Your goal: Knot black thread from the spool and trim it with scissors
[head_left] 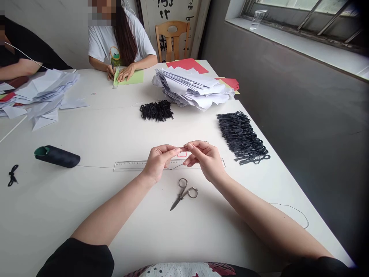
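My left hand (157, 159) and my right hand (206, 157) meet above a clear ruler (131, 166), fingertips pinched close together on a dark thread (174, 167). A short piece of that thread sags between the hands. The exact hold at the fingertips is too small to make out. From a black spool (59, 156) lying on its side at the left, thread runs across the table toward the ruler. Below my hands lies a pair of metal scissors (181, 195), blades pointing down-left. A thin loop of thread (307, 221) shows beyond my right forearm.
Bundles of black looped cords (242, 136) and black tassels (156, 110) lie farther back. Crumpled white paper (193, 86) is piled behind them. A small black knotted cord (13, 176) lies far left. Across the table (95, 215), a person's hands (125, 73) work on green paper.
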The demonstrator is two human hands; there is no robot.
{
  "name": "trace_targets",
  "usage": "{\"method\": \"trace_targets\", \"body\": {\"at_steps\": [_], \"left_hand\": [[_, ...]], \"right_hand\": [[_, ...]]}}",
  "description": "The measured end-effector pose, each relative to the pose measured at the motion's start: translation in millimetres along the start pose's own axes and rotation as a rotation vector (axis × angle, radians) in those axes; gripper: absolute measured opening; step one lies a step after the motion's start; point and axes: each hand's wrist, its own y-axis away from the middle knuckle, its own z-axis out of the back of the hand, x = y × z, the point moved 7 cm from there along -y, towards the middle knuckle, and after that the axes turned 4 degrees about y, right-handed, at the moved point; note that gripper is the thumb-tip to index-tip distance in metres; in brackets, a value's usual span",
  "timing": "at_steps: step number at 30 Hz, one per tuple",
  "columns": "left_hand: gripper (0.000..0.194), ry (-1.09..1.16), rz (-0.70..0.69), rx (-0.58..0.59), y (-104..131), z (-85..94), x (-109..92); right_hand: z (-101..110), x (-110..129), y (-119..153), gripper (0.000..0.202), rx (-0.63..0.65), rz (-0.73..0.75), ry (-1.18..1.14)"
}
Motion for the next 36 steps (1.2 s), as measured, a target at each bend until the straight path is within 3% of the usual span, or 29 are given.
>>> {"method": "trace_targets", "body": {"at_steps": [10,17,24,28,36], "left_hand": [[0.020,0.043,-0.005,-0.038,-1,-2.1,6],[0.021,0.003,0.029,-0.007,-1,-2.5,14],[0.026,-0.083,0.068,0.033,-6,0.5,10],[0.027,-0.191,0.005,0.016,-10,21.3,-8],[0.021,-0.460,-0.181,-0.102,2,93.6,-47]], "right_hand": [[-12,-17,1,0.027,0.061,-0.163,-0.204],[-5,-25,-3,0.021,-0.023,-0.111,-0.162],[-3,-9,-4,0.032,-0.024,-0.079,-0.337],[7,10,-4,0.034,-0.047,-0.015,-0.354],[32,30,9,0.037,-0.136,0.064,-0.347]]}}
